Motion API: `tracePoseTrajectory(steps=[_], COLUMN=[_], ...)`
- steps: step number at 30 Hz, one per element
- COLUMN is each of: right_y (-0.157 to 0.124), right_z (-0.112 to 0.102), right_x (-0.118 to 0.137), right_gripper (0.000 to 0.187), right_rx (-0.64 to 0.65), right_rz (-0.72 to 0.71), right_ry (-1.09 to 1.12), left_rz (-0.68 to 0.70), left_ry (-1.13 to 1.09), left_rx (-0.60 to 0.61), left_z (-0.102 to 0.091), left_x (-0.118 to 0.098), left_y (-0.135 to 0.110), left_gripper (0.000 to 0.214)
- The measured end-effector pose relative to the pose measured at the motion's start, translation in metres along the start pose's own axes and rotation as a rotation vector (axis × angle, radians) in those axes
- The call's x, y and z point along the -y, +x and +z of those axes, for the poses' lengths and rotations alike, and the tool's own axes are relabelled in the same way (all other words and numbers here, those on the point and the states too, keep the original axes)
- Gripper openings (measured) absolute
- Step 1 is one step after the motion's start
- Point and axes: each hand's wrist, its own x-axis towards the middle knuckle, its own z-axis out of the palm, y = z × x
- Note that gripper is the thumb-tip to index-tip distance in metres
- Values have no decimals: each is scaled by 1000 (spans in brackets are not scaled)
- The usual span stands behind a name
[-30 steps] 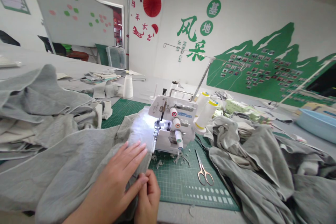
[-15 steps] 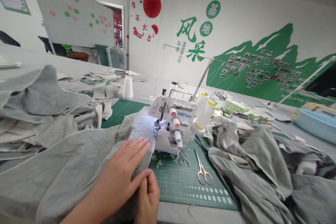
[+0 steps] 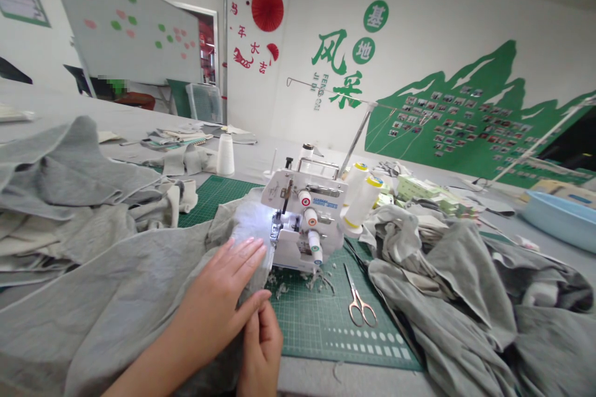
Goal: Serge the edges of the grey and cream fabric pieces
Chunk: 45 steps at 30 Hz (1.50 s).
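This is the head view, the only one. Your left hand [image 3: 218, 285] lies spread flat on the grey cloth [image 3: 116, 285], fingertips just short of the lit presser foot [image 3: 278, 229] of the overlock sewing machine [image 3: 302, 214]. Your right hand [image 3: 263, 350] is curled, and appears to pinch the cloth's edge between thumb and fingers, close to your left thumb. The cloth runs from under both hands up to the presser foot, with its bulk spreading left across the table. Your left fingertips are the part nearest the needle area, so a forward slip could carry them in. The cloth's weight, dragging left, could pull the edge off line and skew the seam. Loose trimmings [image 3: 298, 281] lie in front of the machine and could catch in the feed. The scissors [image 3: 359, 304] rest on the green cutting mat [image 3: 321, 329], and the heap of grey cloth [image 3: 442, 279] just beside them could slide over them and hide the blades. Bare mat offers room between your right hand and the scissors. The front table edge [image 3: 326, 378] sits just below your right hand, limiting room on that side, and the folded cloth pile [image 3: 69, 180] limits it to the left.
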Motion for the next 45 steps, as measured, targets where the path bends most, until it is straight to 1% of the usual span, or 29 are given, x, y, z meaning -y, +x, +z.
tracePoseTrajectory(steps=[4,7,10,13,16,19,22,28,34,39,45], right_y=[-1,-2,-3,-3,-3,-1,0,-3,-6,-6,-7], right_z=[-2,-1,-1,-7,-12,-15,-12,-3,-4,-6,-2], right_x=[-5,-9,-12,-16,-20,-20,-18,-12,-16,-17,-12], right_gripper=[36,38,40,38,36,36,37,42,37,43,41], right_rx=[33,-19,-64,-6,46,27,32,-82,-79,-76,-94], right_rz=[-2,-7,-22,2,22,13,-3,-39,-25,42,40], right_ry=[-8,-21,-18,-16,-34,-48,-53,-40,-33,8,30], left_rz=[-1,12,32,59,72,62,48,41,22,17,-1], left_ry=[4,-12,-8,16,29,19,5,7,3,3,-19], left_rx=[1,-17,-23,-10,-1,-1,-5,-3,14,17,6], left_z=[0,-3,-10,-17,-17,-13,-10,-9,-6,-3,-2], left_x=[1,-1,-5,-10,-12,-11,-10,-10,-7,-4,-4], left_y=[3,0,-9,-20,-24,-22,-17,-12,-8,-4,-1], left_gripper=[57,56,57,62,65,64,61,56,55,54,54])
